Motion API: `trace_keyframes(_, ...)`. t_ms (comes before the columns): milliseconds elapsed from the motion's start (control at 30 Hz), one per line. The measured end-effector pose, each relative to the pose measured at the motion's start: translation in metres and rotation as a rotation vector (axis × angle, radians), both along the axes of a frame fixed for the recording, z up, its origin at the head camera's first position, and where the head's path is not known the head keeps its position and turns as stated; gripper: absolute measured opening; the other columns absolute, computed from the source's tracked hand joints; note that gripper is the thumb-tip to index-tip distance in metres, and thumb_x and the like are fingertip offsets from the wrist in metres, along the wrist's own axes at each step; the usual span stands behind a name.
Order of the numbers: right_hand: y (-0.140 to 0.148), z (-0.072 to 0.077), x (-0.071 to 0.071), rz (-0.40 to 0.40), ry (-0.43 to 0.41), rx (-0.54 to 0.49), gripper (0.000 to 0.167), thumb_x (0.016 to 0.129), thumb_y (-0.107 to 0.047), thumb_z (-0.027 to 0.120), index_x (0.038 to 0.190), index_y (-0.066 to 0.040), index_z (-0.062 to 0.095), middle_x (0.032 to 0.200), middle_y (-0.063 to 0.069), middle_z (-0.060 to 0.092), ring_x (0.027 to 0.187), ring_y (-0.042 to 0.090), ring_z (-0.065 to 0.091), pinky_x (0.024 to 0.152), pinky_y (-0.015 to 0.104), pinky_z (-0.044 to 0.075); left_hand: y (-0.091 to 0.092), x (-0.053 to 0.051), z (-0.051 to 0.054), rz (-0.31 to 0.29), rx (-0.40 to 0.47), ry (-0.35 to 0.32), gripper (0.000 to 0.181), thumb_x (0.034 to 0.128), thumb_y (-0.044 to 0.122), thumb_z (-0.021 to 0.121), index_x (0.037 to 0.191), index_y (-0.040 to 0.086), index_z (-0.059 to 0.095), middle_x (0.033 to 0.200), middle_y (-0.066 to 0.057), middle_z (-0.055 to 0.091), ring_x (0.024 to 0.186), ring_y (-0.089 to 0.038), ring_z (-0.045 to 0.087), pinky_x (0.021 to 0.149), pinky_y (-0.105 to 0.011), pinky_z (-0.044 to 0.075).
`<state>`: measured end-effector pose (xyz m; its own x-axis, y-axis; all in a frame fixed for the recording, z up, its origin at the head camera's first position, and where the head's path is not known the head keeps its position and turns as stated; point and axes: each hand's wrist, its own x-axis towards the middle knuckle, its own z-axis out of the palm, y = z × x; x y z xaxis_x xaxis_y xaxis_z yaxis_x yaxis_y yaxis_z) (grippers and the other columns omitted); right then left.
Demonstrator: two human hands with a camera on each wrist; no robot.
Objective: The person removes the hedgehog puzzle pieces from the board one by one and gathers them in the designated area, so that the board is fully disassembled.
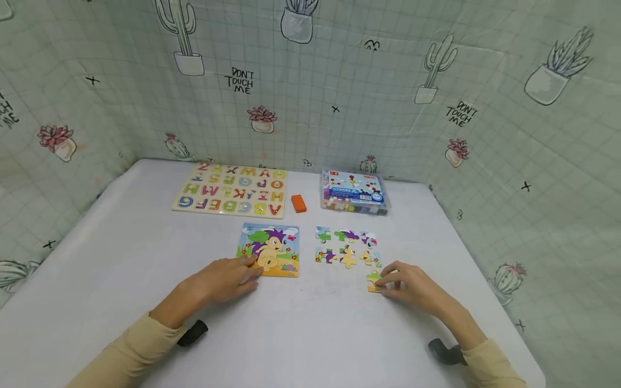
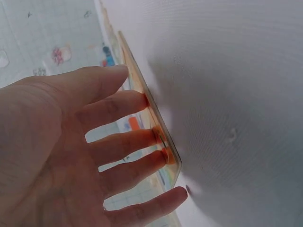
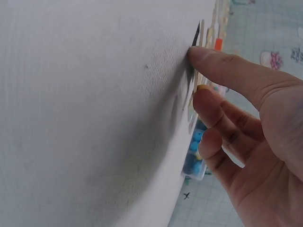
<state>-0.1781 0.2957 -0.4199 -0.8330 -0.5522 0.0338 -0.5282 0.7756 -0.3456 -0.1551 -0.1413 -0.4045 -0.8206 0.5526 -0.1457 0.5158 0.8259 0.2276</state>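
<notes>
A square puzzle board (image 1: 279, 242) with a purple-haired hedgehog picture lies in the middle of the table. My left hand (image 1: 228, 279) rests at its lower left corner. In the left wrist view the fingers (image 2: 125, 142) are spread and fairly straight, their tips touching the board's face. Right of the board, several loose puzzle pieces (image 1: 348, 256) lie in two rows, partly forming the same hedgehog. Below them my right hand (image 1: 412, 285) pinches a green and orange puzzle piece (image 1: 372, 279) by its right side. In the right wrist view the piece is mostly hidden behind the fingers.
Behind the hedgehog board lies a wooden alphabet board (image 1: 230, 189). An orange block (image 1: 298, 203) sits between it and a clear plastic box (image 1: 354, 193) of colourful parts. A patterned cloth (image 1: 310, 97) hangs along the table's back and sides.
</notes>
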Motion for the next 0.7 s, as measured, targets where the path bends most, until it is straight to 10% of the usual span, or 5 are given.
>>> trace_keyframes(700, -0.0031, 0.0001, -0.0060, -0.042, 0.023, 0.035, 0.014, 0.083, -0.011, 0.077, 0.094, -0.019, 0.080, 0.102, -0.002, 0.067, 0.092, 0.014, 0.061, 0.077, 0.028, 0.055, -0.0075, -0.0024, 0.0019, 0.068, 0.064, -0.085, 0.038, 0.0974, 0.030, 0.060, 0.126, 0.007, 0.067, 0.149, -0.018, 0.047, 0.131, -0.040, 0.052, 0.103, -0.058, 0.044)
